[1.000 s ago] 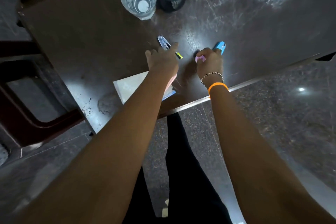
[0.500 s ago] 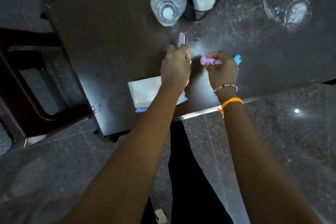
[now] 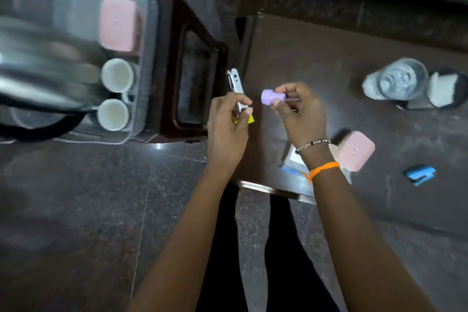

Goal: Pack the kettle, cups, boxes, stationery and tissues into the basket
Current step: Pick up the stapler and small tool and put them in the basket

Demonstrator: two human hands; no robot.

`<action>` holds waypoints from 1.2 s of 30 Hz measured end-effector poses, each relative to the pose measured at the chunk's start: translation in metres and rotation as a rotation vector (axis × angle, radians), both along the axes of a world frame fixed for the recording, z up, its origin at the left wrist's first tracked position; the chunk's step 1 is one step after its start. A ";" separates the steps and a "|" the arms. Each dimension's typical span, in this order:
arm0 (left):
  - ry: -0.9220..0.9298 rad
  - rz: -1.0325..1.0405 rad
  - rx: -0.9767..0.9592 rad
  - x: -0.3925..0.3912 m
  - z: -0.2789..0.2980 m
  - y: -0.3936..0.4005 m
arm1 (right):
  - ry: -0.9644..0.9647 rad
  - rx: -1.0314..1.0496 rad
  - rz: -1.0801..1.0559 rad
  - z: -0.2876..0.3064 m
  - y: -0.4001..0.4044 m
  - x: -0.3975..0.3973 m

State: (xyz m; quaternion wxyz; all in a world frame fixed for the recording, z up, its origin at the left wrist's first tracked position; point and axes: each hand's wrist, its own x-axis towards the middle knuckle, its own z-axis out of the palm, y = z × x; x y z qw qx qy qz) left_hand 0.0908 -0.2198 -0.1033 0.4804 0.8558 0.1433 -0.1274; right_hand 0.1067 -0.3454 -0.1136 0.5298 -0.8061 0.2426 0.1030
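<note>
My left hand [image 3: 228, 129] is closed on a white-and-blue stationery piece [image 3: 235, 85] together with a small yellow item [image 3: 249, 119]. My right hand [image 3: 301, 114] pinches a purple stationery piece [image 3: 269, 97] with a thin tip pointing right. Both hands are raised over the dark table's [image 3: 329, 53] left end. At the left a clear plastic basket [image 3: 145, 63] sits on a dark chair, holding a steel kettle [image 3: 38, 78], two white cups [image 3: 117, 78] and a pink box [image 3: 117, 24].
On the table lie another pink box [image 3: 354, 151], a blue stapler [image 3: 419, 173], a white tissue pack [image 3: 295, 159] partly under my right wrist, a drinking glass [image 3: 397, 81] and a black mesh cup with tissues [image 3: 445, 90]. Dark stone floor lies below.
The view has swung left, bringing the basket into sight. Both hands have lifted their stationery off the table and shifted toward its left end. The blue stapler now lies on the table.
</note>
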 end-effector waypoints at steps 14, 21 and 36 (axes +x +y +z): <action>-0.078 0.307 0.287 0.113 0.038 0.206 | -0.214 -0.002 0.235 0.018 0.226 0.148; 0.139 0.248 0.546 0.184 0.012 0.221 | -0.184 -0.170 0.262 0.006 0.260 0.202; -0.107 0.322 0.344 0.152 0.020 0.207 | -0.061 0.003 0.205 -0.003 0.232 0.176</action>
